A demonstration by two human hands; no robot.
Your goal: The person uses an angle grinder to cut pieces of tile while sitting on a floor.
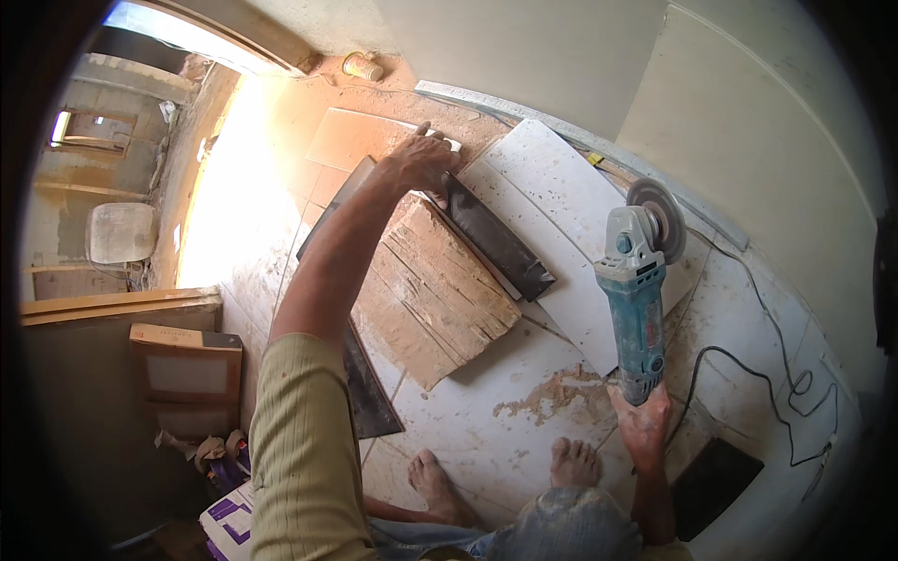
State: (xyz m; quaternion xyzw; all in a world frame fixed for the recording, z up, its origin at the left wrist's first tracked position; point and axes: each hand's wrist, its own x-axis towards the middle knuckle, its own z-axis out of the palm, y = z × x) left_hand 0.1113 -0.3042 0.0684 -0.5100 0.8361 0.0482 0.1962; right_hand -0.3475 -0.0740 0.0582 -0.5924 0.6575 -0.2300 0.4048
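Note:
In my right hand (643,421) is a teal angle grinder (636,309), gripped around its rear end, with the disc (661,220) at the top away from me. My left arm reaches forward over a thick, dusty, grooved brown block (444,294) on the floor. At the block's far side, my left hand (421,161) is closed on the far end of a dark tile strip (491,234); part of its grip is hidden. The strip lies along the block's right edge. Another dark tile piece (368,393) lies along the near left of the block.
Large white tiles (543,187) lie right of the block. The grinder's black cord (739,360) loops over the right floor. My bare feet (435,481) are close to the block. A dark square tile (716,486) lies near right. Boxes (187,374) stand left; a yellow cup (362,66) lies far off.

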